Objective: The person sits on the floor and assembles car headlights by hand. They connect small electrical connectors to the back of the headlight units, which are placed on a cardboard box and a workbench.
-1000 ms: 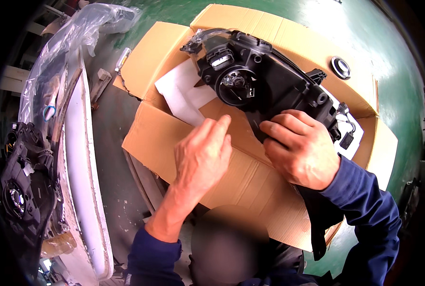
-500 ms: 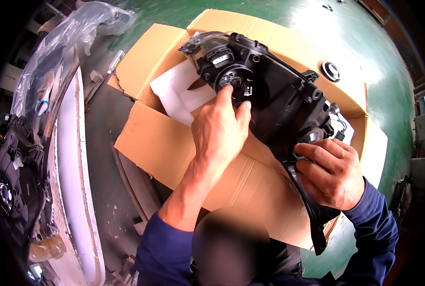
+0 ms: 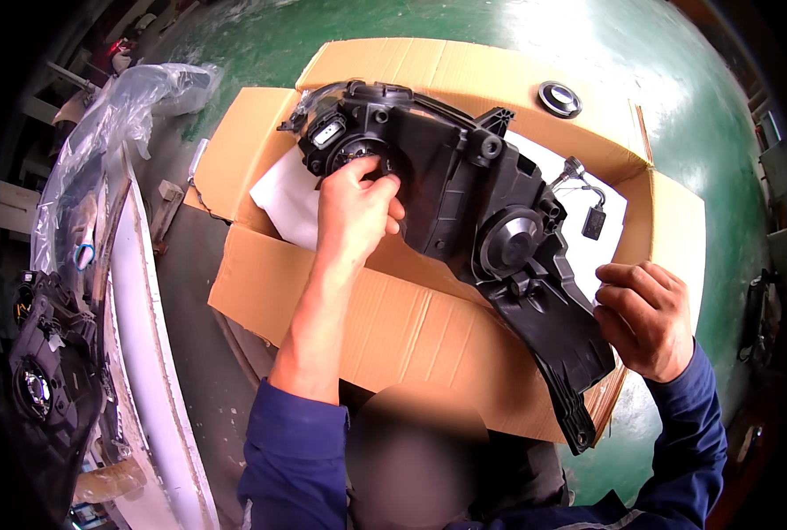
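A black car headlight (image 3: 429, 177), back side up, lies slanted across an open cardboard box (image 3: 402, 331). My left hand (image 3: 354, 208) is closed at the headlight's round rear opening, thumb and fingers at its rim. The fingertips are partly hidden inside. A round black cap (image 3: 510, 243) covers the other opening. Beyond it, a small black connector (image 3: 593, 223) hangs on a short cable. At the right, my right hand (image 3: 645, 318) has curled fingers beside the headlight's long lower bracket (image 3: 557, 340). Whether those fingers hold anything is hidden.
On the far box flap lies a loose round cap (image 3: 559, 99). White foam (image 3: 287, 199) shows inside the box. To the left are another headlight (image 3: 62, 389), a long white panel (image 3: 151, 327), clear plastic sheeting (image 3: 102, 124) and a wooden block (image 3: 164, 212).
My right hand has left the round cap and moved right and slightly down, beside the bracket. My left hand stays at the rear opening, its fingers now more curled. The whole view has shifted.
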`<state>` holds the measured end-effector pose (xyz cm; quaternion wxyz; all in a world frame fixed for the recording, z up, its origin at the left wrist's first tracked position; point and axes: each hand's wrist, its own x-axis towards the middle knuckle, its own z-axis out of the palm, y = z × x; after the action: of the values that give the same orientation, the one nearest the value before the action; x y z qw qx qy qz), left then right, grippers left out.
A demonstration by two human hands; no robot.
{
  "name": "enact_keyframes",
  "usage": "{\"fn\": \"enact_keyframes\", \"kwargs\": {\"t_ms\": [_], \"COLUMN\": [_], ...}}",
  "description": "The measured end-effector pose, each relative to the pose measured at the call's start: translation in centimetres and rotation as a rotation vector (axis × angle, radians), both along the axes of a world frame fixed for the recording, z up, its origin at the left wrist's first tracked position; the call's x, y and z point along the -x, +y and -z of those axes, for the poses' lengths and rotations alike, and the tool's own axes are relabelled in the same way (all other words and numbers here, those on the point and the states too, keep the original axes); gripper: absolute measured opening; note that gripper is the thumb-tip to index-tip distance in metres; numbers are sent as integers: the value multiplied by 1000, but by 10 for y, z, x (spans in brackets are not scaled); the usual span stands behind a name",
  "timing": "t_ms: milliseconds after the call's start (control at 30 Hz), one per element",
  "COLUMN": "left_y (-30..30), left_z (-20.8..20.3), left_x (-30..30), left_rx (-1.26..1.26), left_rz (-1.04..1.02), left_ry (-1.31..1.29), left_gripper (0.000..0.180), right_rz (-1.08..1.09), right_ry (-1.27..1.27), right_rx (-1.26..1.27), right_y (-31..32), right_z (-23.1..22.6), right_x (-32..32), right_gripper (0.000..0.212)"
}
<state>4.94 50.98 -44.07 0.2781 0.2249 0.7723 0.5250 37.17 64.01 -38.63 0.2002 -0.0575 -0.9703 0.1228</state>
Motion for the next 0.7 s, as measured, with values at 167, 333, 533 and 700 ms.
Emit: {"fn": "enact_keyframes", "kwargs": {"t_ms": [167, 333, 533, 700], "left_y": [-2, -6, -24, -34], "left_z": [-11, -20, -27, -26], "left_x": [3, -3, 8, 3], "left_rx": [-11, -80, -180, -278], "left_rz": [-7, -36, -49, -156], "left_ry": [-100, -200, -417, -379], "left_gripper": [22, 23, 25, 26], "right_rz": [19, 33, 31, 36], "right_ry": [16, 22, 44, 48], "right_rx": [41, 62, 104, 124], "right_y": [0, 2, -3, -7], "right_z": [13, 22, 36, 39], "right_x": [-13, -23, -27, -28], "right_gripper": [25, 25, 26, 25]}}
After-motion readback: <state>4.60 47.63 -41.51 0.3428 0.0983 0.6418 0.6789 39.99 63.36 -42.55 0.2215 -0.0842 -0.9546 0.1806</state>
